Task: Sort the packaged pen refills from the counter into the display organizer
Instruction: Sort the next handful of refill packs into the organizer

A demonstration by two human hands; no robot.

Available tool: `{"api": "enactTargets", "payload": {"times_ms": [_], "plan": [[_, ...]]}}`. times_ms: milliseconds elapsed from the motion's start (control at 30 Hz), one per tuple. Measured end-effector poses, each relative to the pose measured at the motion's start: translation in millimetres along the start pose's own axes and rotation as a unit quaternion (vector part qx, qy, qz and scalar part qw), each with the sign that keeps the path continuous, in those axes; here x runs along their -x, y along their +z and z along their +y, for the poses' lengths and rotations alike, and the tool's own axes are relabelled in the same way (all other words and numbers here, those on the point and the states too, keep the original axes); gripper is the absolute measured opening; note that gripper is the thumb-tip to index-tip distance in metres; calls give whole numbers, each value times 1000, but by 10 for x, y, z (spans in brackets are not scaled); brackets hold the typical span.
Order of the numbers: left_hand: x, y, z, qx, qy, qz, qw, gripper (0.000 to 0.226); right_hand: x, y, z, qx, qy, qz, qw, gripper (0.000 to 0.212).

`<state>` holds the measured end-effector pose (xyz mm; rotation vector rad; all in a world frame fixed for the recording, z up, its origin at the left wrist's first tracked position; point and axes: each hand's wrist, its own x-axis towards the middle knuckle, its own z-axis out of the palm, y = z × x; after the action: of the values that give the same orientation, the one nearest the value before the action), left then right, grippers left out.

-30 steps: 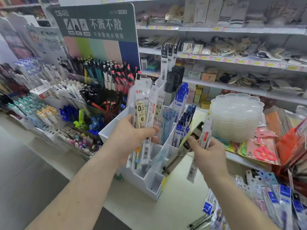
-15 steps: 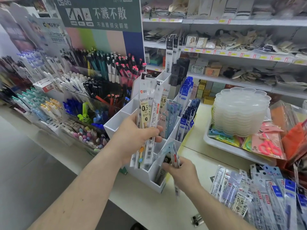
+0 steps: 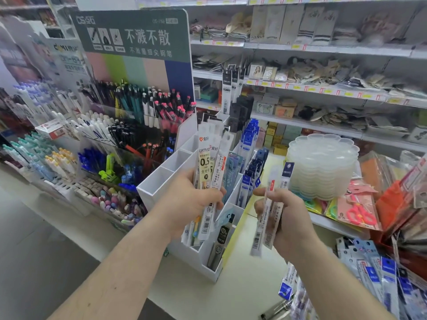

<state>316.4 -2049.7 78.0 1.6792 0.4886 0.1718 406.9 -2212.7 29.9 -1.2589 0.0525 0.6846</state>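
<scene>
A white display organizer (image 3: 159, 184) with stepped compartments stands on the counter, and several refill packs sit in its slots. My left hand (image 3: 191, 204) grips a bundle of long refill packs (image 3: 205, 162) marked 0.5, held upright over the organizer's front compartments. My right hand (image 3: 286, 218) is to the right of the organizer and holds two or three narrow refill packs (image 3: 270, 218), one with a blue header. A black refill pack (image 3: 219, 241) stands in the front compartment. A loose pile of refill packs (image 3: 379, 278) lies on the counter at lower right.
A large pen display (image 3: 129, 116) with a green sign stands left of the organizer. A stack of clear plastic trays (image 3: 323, 165) and packaged scissors (image 3: 358, 213) lie to the right. Store shelves (image 3: 323, 88) fill the back. The counter's front edge (image 3: 175, 301) runs below my arms.
My right hand has left the organizer's front compartment, where a black pack now stands, and now holds narrow refill packs up beside the organizer. My left hand keeps its bundle in place.
</scene>
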Motion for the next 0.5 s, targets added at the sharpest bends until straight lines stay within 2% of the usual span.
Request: {"api": "enactTargets", "payload": {"times_ms": [67,200,300,500], "plan": [[-5,15,12,3,-4,-6,1000,29,2,11,-58,-26,-3,-23,999,27],[0,24,42,18,-8,-10,1000,27,5,17,-110,34,-54,-31,997,6],[-17,24,50,24,-12,-6,1000,24,-6,-6,-100,40,-80,-22,996,10],[-51,25,1,29,-16,4,999,18,-6,11,-119,17,-81,8,997,20]]}}
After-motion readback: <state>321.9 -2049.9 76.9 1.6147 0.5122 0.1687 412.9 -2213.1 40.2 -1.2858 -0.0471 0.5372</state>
